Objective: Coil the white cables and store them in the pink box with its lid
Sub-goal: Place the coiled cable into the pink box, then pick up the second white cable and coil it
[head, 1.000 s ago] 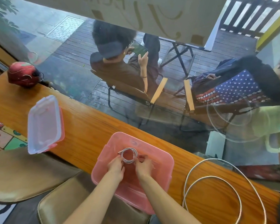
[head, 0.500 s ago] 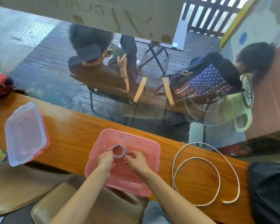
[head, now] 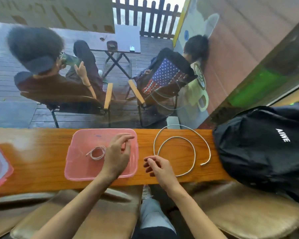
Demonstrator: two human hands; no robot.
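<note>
Counter (head: 41, 156): varnished wood, glossy, grain visible w/ glare patch. Pink box (head: 79, 171): translucent plastic, smooth, semi-gloss. Coiled cable (head: 96, 153) inside: thin, white, matt. Loose cable (head: 194, 152): thicker, white, looks braided. Backpack (head: 266, 149): black synthetic cloth, slight sheen, creased. Seat cushions (head: 248, 213): tan, leather-like, worn.

Looks like a cafe or similar hangout, window-side seating. Narrow wooden counter (head: 33, 161) runs 9 to 3 o'clock right against a glass pane; padded brown stools (head: 245, 209) tucked under it at 6. Through the glass at 12: wet timber deck (head: 3, 80), two people in folding armchairs (head: 109, 95), a small folding table (head: 114, 44) with an ashtray-like dish, dark picket fence (head: 145, 18) behind. Cartoon coffee-mug decal (head: 200, 94) stuck on the glass at 1 o'clock. Black backpack (head: 266, 149) parked on the counter at 3.
</note>
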